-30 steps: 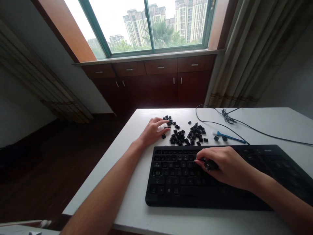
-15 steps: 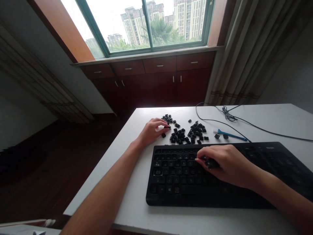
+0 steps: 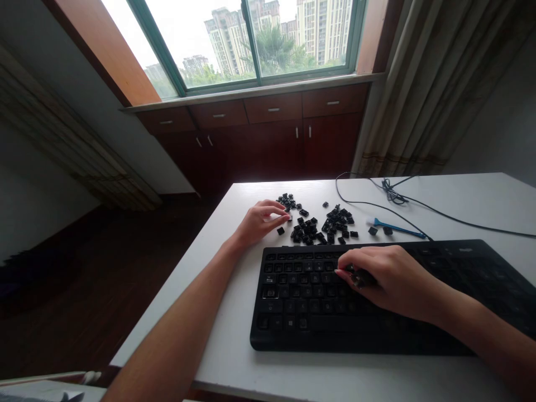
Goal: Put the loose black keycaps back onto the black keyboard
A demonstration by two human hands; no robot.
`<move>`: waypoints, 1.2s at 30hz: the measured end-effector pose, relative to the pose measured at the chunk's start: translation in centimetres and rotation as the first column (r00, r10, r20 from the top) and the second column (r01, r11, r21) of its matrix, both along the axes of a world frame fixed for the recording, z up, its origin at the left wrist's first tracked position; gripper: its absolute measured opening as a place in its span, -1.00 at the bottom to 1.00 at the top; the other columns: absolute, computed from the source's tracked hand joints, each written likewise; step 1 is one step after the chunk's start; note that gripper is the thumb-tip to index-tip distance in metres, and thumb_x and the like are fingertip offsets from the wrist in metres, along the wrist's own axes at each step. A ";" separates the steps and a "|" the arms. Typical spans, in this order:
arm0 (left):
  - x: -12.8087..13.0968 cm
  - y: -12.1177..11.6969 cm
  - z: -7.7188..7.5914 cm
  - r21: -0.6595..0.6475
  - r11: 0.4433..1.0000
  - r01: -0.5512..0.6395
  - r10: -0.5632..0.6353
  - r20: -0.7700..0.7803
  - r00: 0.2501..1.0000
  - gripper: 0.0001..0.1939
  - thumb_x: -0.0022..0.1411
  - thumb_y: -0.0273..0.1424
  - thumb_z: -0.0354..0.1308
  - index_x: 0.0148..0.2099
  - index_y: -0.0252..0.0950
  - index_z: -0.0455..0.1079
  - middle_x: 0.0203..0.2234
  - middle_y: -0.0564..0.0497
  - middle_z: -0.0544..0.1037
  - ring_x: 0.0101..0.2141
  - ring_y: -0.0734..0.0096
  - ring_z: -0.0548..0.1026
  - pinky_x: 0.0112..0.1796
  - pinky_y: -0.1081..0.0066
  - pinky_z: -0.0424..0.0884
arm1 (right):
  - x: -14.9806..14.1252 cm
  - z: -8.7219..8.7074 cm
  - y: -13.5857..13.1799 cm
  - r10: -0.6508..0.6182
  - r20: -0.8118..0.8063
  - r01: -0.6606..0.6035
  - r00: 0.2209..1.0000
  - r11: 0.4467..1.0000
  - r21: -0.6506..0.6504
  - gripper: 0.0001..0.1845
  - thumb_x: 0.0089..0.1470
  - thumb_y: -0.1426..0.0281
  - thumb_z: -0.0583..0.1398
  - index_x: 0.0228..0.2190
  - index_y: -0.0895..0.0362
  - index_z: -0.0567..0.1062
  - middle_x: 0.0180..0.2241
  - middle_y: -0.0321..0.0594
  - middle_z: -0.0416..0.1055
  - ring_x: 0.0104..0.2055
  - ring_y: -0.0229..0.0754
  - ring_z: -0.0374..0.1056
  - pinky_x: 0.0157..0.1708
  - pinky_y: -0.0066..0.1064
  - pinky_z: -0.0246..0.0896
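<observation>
My left hand (image 3: 260, 221) is at the left of the heaped keycaps, its thumb and fingertips pinching a small black keycap (image 3: 290, 218). Over the upper middle of the black keyboard (image 3: 355, 338) is my right hand (image 3: 385, 276), thumb and forefinger pressed together. A dark object (image 3: 362, 277) shows under its curled fingers, too shadowed to name. Several key positions on the keyboard's left part have no cap, while others carry lettered caps. Loose black keycaps (image 3: 307, 230) lie in a group behind the keyboard, with another pile of keycaps (image 3: 337, 219) to the right.
A blue brush (image 3: 397, 228) with pale bristles lies behind the keyboard, beside two loose keycaps. The black cable (image 3: 392, 192) runs coiled across the back right of the white table (image 3: 234, 357). Beyond stand red-brown cabinets (image 3: 255, 148) under a window.
The keycap in my left fingertips has turned slightly and now shows a lighter face. My right hand has hardly moved. The view has shifted a little.
</observation>
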State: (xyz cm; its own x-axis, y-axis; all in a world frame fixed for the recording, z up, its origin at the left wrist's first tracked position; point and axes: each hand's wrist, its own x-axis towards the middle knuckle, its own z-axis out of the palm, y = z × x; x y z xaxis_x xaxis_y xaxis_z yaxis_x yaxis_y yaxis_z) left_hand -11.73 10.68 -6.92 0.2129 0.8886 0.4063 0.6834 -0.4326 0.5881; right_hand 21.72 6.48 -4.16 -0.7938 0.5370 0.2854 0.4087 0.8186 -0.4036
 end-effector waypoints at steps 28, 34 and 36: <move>0.4 -0.2 -0.1 -0.035 0.998 -0.052 0.050 -0.037 0.998 -0.59 0.30 -0.11 0.18 0.12 -0.16 0.45 -0.04 -0.11 0.54 -0.04 0.16 0.49 -0.09 0.16 0.51 | 0.0 -0.2 0.0 -0.007 -0.012 0.007 1.000 1.000 0.004 -0.90 0.21 0.39 0.19 -0.20 0.04 0.49 -0.31 -0.30 0.57 -0.35 -0.22 0.47 -0.34 -0.40 0.26; 0.3 -0.1 0.0 -0.009 0.999 -0.051 0.051 0.000 0.999 -0.68 0.35 -0.16 0.12 0.04 -0.18 0.50 -0.01 -0.12 0.51 0.01 0.18 0.46 -0.09 0.21 0.54 | 0.0 -0.3 0.0 -0.005 -0.016 0.005 1.000 1.000 0.002 -0.89 0.20 0.40 0.20 -0.20 0.03 0.49 -0.31 -0.30 0.57 -0.34 -0.22 0.48 -0.33 -0.40 0.27; 0.4 -0.2 0.1 -0.004 0.999 -0.047 0.047 -0.005 0.999 -0.70 0.33 -0.14 0.15 -0.03 -0.17 0.54 -0.02 -0.12 0.50 0.02 0.16 0.45 -0.11 0.21 0.53 | 0.0 -0.3 0.1 -0.008 -0.010 0.008 1.000 1.000 -0.001 -0.89 0.21 0.38 0.20 -0.19 0.03 0.49 -0.30 -0.31 0.57 -0.33 -0.22 0.48 -0.33 -0.40 0.26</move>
